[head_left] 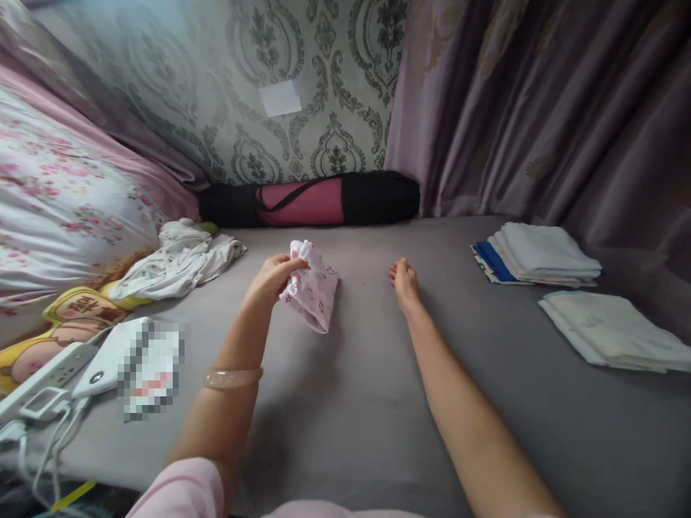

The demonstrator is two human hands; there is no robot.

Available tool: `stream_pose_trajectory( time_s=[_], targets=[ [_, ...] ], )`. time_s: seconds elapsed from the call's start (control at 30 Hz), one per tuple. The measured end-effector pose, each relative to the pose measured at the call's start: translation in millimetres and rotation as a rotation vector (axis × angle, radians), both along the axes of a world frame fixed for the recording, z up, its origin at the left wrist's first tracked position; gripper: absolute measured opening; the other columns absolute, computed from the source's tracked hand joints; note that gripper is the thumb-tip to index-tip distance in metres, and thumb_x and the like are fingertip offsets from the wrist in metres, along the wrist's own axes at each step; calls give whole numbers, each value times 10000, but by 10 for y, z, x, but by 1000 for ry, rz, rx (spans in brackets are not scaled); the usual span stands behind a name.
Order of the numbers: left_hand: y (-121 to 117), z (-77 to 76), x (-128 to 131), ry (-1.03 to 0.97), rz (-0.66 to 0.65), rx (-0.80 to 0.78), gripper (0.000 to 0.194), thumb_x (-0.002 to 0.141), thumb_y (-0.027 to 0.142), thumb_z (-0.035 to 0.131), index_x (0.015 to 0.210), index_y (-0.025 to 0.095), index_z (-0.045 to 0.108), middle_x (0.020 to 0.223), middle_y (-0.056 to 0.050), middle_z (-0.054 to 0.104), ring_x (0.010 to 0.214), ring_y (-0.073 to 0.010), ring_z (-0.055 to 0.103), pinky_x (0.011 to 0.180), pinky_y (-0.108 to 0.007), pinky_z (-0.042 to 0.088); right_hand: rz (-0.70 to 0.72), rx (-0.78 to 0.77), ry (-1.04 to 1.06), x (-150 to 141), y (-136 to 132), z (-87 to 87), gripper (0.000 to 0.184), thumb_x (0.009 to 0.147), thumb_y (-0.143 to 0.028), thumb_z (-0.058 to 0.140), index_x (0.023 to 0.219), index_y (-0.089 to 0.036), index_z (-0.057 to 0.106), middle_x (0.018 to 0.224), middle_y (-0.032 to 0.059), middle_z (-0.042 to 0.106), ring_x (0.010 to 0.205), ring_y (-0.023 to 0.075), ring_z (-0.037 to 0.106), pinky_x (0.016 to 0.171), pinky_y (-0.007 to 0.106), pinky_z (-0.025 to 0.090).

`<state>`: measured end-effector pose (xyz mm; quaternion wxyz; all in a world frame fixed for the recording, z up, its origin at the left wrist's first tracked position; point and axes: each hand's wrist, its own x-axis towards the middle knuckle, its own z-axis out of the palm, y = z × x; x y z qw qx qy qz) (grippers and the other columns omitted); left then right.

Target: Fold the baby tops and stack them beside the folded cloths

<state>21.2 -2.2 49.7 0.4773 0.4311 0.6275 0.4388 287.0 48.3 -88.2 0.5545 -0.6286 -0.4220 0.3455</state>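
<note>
My left hand (275, 277) pinches a small folded pale pink garment (318, 291) by its upper left edge, thumb on the near side. The cloth has a small red and dark print and a gathered edge; it hangs tilted just over the grey bed sheet (367, 388). To its right, apart from it, my right hand (404, 282) hovers over the sheet with fingers loosely curled in and nothing visible in them. A pale bangle (232, 378) circles my left forearm.
At right lie a stack of folded cloths (545, 252) and a folded white cloth (615, 327). A black and pink long bag (307, 201) rests against the wall. Left are a crumpled cloth (183, 259), a yellow cartoon cushion (80, 306), a white device (111, 356) and a power strip (54, 374).
</note>
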Motion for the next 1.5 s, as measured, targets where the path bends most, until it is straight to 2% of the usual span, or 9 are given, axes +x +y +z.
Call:
stream_pose_trajectory(
  time_s=[0.13, 0.3, 0.57, 0.73, 0.83, 1.0, 1.13, 1.27, 1.5],
  targets=[
    [41, 236, 79, 466, -4, 133, 229, 644, 241, 672, 852, 159, 620, 594, 12, 582, 469, -120, 537, 459, -213, 377, -19, -81, 82, -31, -31, 71, 511, 957, -514, 250, 1021, -174, 627, 1131, 153, 679, 1039, 218, 655, 867, 362, 497],
    [176, 156, 443, 858, -90, 101, 258, 696, 287, 625, 925, 175, 579, 774, -63, 667, 664, -202, 645, 567, -256, 435, -26, -81, 93, -42, -40, 116, 496, 960, -522, 257, 1010, -191, 624, 1110, 135, 690, 1008, 212, 663, 839, 349, 507],
    [241, -285, 1073, 948, -223, 107, 274, 751, 287, 621, 997, 178, 570, 1028, -144, 696, 965, -260, 658, 750, -295, 470, -36, -78, 130, -1, -44, 152, 475, 958, -520, 288, 936, -182, 622, 1085, 140, 695, 961, 210, 676, 821, 346, 512],
    [224, -417, 1149, 777, -319, 105, 458, 843, 430, 569, 1200, 146, 536, 967, -110, 712, 773, -210, 688, 718, -289, 498, -45, -91, 143, -21, -81, 199, 449, 973, -464, 283, 950, -177, 627, 1096, 138, 692, 943, 204, 681, 820, 341, 513],
    [266, -446, 1087, 781, -246, 232, 348, 931, 366, 438, 1159, 153, 594, 1028, -108, 707, 934, -208, 671, 836, -299, 488, -54, -99, 147, -43, -97, 222, 445, 977, -448, 279, 964, -177, 631, 1097, 135, 694, 942, 204, 681, 825, 341, 514],
    [302, -567, 1044, 980, -313, 480, 388, 957, 211, 337, 1274, 132, 545, 1302, -128, 600, 1266, -226, 497, 1067, -357, 361, -49, -113, 116, -41, -95, 220, 450, 976, -459, 278, 1005, -184, 633, 1095, 121, 700, 956, 206, 680, 846, 354, 513],
    [245, -794, 1207, 1185, -386, 539, 518, 988, 338, 258, 1410, 81, 415, 1484, -152, 415, 1442, -292, 222, 1173, -463, 166, -33, -103, 109, -20, -79, 195, 506, 979, -489, 244, 1028, -171, 634, 1124, 144, 688, 964, 211, 679, 827, 342, 519],
    [197, -1003, 1373, 1276, -551, 495, 597, 988, 458, 223, 1445, 105, 377, 1519, -169, 351, 1434, -325, 232, 1164, -510, 145, -34, -96, 112, -15, -74, 177, 547, 982, -508, 199, 1063, -178, 628, 1141, 141, 684, 976, 203, 674, 825, 329, 518],
    [265, -946, 1334, 1197, -681, 411, 583, 997, 464, 192, 1436, 138, 392, 1528, -167, 332, 1431, -325, 244, 1144, -540, 187, -29, -108, 106, -29, -92, 197, 550, 984, -498, 190, 1071, -163, 618, 1179, 155, 665, 988, 207, 672, 809, 317, 517]
  ],
)
